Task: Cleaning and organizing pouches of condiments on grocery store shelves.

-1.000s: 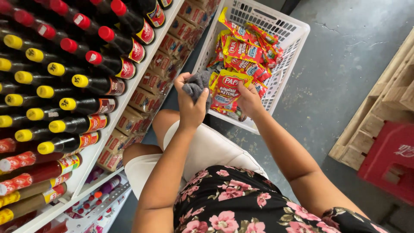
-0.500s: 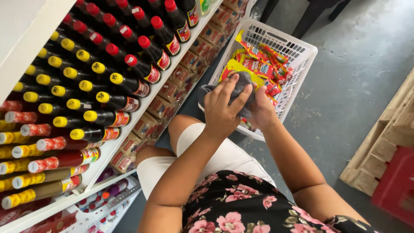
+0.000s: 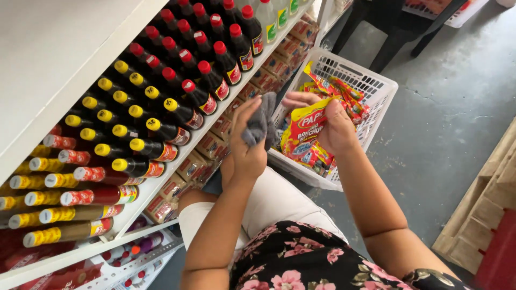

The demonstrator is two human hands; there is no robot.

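My left hand (image 3: pixel 248 145) grips a crumpled grey cloth (image 3: pixel 262 122) and holds it against a yellow and red snack packet (image 3: pixel 305 127). My right hand (image 3: pixel 334 124) holds that packet by its right side, raised above the near corner of a white plastic basket (image 3: pixel 376 86). The basket holds several more yellow and red packets (image 3: pixel 344 96). My knees in light trousers (image 3: pixel 274 198) are just below my hands.
A white shelf unit (image 3: pixel 64 59) on the left carries rows of dark sauce bottles with yellow and red caps (image 3: pixel 156 107). Brown boxed goods (image 3: pixel 215 142) fill the shelf below. Wooden pallets (image 3: pixel 492 209) stand at the right on the grey concrete floor (image 3: pixel 446 123).
The view has tilted up and left along the shelf. My hands lifted the packet higher out of the basket, and the cloth now sits against its left face.
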